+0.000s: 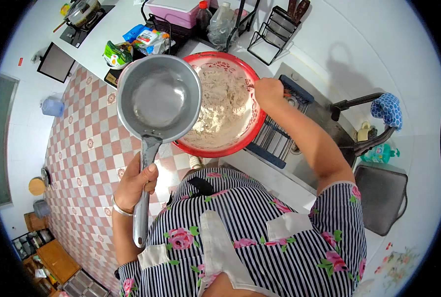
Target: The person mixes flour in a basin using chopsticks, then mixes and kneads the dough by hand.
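A grey metal dipper [158, 99] is raised over the left part of the red-rimmed basin [215, 152], hiding some of its rim. My left hand [136, 182] is closed around the dipper's handle; I cannot tell whether a little water lies in the shiny bowl. Inside the basin is pale flour [218, 106], lumpy and damp-looking in places, with loose powder toward the front. At the basin's right rim my right hand [269, 94] is closed in a fist. What its fingers hold is hidden, either the rim or a thin tool.
Right of the basin is a sink with a rack [270, 141], a black faucet [359, 102] and a green soap bottle [380, 153]. Food packets [116, 54], bottles [204, 17] and a black wire stand [275, 34] are behind. Checkered floor [92, 143] lies left.
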`<action>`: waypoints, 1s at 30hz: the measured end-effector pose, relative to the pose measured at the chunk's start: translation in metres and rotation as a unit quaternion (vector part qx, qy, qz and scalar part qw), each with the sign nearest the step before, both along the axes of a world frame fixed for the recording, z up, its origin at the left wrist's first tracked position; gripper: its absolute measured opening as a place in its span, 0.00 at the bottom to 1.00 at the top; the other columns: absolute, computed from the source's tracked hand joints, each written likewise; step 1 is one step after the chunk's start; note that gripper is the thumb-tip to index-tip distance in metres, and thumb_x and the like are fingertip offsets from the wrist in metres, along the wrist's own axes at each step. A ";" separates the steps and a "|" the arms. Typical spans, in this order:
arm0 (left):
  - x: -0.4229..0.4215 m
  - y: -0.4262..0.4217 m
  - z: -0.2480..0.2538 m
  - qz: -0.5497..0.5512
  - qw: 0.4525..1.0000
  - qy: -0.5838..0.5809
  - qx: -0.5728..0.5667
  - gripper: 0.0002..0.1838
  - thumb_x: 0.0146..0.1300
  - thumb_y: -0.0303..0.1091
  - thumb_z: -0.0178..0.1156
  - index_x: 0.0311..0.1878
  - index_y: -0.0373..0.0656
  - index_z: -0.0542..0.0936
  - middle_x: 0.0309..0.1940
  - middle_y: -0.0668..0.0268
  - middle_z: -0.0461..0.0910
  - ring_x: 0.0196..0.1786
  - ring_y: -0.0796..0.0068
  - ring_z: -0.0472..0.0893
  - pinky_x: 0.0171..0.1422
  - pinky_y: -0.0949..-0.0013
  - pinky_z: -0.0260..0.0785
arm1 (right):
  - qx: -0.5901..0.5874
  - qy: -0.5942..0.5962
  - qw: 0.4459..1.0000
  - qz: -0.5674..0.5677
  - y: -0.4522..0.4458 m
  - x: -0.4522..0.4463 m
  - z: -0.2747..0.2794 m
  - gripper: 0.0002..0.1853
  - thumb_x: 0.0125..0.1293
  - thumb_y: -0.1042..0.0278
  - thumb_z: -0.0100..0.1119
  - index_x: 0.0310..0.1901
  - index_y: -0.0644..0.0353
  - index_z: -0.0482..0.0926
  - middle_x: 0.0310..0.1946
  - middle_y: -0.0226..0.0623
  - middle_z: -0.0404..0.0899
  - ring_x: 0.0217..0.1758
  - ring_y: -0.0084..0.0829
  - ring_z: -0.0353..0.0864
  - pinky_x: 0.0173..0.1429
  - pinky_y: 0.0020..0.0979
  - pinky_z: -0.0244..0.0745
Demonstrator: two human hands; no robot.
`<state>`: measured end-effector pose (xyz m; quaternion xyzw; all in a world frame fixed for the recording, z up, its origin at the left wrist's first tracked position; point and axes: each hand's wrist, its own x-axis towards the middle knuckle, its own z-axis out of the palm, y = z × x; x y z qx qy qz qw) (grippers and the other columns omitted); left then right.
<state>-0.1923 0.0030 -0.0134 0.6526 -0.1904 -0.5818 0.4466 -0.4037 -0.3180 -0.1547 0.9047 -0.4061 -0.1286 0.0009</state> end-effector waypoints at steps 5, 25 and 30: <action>-0.004 0.006 -0.007 0.013 1.000 0.012 -0.012 0.31 0.64 0.47 0.61 0.62 0.39 0.64 0.22 0.75 0.63 0.19 0.88 0.60 0.22 0.81 0.54 | 0.058 0.018 0.997 0.043 0.046 -0.001 -0.018 0.09 0.58 0.70 0.54 0.32 0.57 0.86 0.31 0.43 0.85 0.36 0.39 0.86 0.38 0.40 0.81; -0.004 0.003 -0.009 0.011 0.999 0.015 -0.033 0.32 0.64 0.46 0.63 0.61 0.34 0.63 0.22 0.74 0.65 0.19 0.85 0.62 0.23 0.79 0.57 | 0.027 0.125 0.990 0.057 0.018 -0.002 0.000 0.10 0.60 0.69 0.56 0.39 0.55 0.86 0.38 0.39 0.86 0.42 0.36 0.87 0.41 0.34 0.81; -0.006 0.004 -0.012 0.010 0.999 -0.012 -0.038 0.31 0.64 0.46 0.62 0.61 0.35 0.64 0.23 0.74 0.65 0.19 0.86 0.61 0.23 0.80 0.56 | 0.133 0.118 0.977 0.121 0.077 -0.020 0.022 0.11 0.59 0.70 0.54 0.37 0.58 0.86 0.37 0.42 0.85 0.40 0.39 0.87 0.39 0.38 0.81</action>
